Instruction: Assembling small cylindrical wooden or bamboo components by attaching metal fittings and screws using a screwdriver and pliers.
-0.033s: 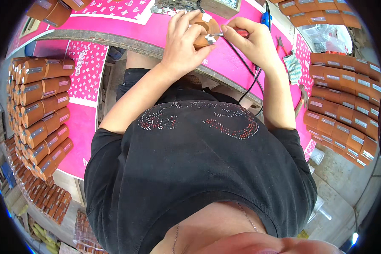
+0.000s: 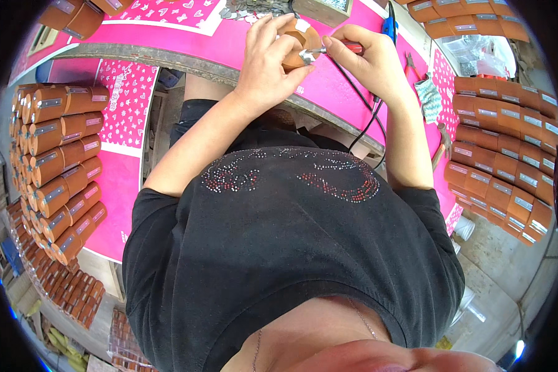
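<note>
My right hand (image 2: 370,57) pinches a red tool (image 2: 355,48), long way pointing to nine o'clock; my left hand (image 2: 268,62) cups a brown block (image 2: 310,38).

"What sort of place are you in?"

"It looks like a workshop. I sit at a pink bench (image 2: 186,44), with a red-handled tool (image 2: 354,48) in my right hand (image 2: 371,59)."

"What else shows it?"

"Big piles of brown blocks (image 2: 46,170), much alike, stand at nine o'clock and three o'clock. Pliers (image 2: 410,69) lie between one and two, and a box (image 2: 315,12) of little bits (image 2: 336,3) sits at twelve."
</note>
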The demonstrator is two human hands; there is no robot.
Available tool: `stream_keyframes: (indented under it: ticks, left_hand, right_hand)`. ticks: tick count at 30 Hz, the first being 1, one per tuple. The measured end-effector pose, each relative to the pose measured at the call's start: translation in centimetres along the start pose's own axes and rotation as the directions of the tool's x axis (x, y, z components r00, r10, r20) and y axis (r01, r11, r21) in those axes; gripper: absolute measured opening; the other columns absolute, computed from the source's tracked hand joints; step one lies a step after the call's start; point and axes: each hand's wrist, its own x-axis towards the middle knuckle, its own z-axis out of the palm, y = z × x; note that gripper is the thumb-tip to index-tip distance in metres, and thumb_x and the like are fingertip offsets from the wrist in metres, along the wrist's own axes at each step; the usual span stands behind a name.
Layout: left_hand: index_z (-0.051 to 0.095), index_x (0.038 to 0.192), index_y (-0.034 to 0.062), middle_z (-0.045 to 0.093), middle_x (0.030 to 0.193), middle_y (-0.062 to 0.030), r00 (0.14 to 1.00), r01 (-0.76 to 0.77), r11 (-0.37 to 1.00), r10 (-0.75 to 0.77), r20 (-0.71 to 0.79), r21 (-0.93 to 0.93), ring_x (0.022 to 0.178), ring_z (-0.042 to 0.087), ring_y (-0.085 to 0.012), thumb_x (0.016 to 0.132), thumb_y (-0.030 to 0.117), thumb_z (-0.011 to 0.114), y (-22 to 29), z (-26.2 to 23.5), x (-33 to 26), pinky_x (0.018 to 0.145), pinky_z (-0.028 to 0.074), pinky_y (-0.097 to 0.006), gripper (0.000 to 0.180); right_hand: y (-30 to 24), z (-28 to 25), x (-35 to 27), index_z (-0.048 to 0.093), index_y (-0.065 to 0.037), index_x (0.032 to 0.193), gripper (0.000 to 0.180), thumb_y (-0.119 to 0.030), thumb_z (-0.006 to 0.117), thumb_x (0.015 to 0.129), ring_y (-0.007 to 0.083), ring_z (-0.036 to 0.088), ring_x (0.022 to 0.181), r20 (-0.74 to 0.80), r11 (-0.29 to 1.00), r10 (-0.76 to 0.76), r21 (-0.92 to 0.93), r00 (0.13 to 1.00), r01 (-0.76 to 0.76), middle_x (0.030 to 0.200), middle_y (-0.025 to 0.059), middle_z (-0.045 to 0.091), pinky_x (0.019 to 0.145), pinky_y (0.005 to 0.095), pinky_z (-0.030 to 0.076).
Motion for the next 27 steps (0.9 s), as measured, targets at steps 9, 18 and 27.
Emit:
stream_keyframes:
  ticks: [9,18,27]
  left_hand:
    - [0.059,0.081,0.0054,0.047,0.124,-0.0136,0.999,0.045,0.988,-0.042,0.023,-0.148,0.120,0.036,-0.0331,0.063,0.013,0.076,-0.2,-0.5,0.1,0.100,0.031,-0.043,0.026]
    - [0.060,0.081,0.0053,0.048,0.122,-0.0126,0.999,0.048,0.986,-0.046,0.018,-0.161,0.119,0.038,-0.0316,0.062,0.011,0.075,-0.3,-0.5,0.1,0.097,0.033,-0.042,0.026]
    - [0.059,0.081,0.0058,0.048,0.121,-0.0121,0.998,0.059,0.982,-0.060,0.003,-0.178,0.118,0.039,-0.0313,0.063,0.011,0.075,-0.2,-0.4,0.1,0.097,0.033,-0.041,0.025]
  right_hand:
    - [-1.1,-0.3,0.4,0.063,-0.001,0.084,0.021,-0.022,0.064,0.083,0.0158,0.056,0.056,0.069,0.996,-0.011,-0.083,0.998,0.017,0.064,0.0114,0.059,0.053,0.0280,0.045]
    - [-1.7,-0.1,0.7,0.065,-0.003,0.083,0.021,-0.023,0.066,0.079,0.0267,0.062,0.058,0.063,0.990,-0.065,-0.121,0.996,0.072,0.067,0.0161,0.061,0.054,0.0318,0.048]
    - [-2.1,-1.5,1.5,0.062,-0.003,0.092,0.015,-0.010,0.065,0.079,0.0249,0.060,0.066,0.260,0.942,-0.207,-0.207,0.943,0.264,0.076,0.0121,0.062,0.062,0.0299,0.048]
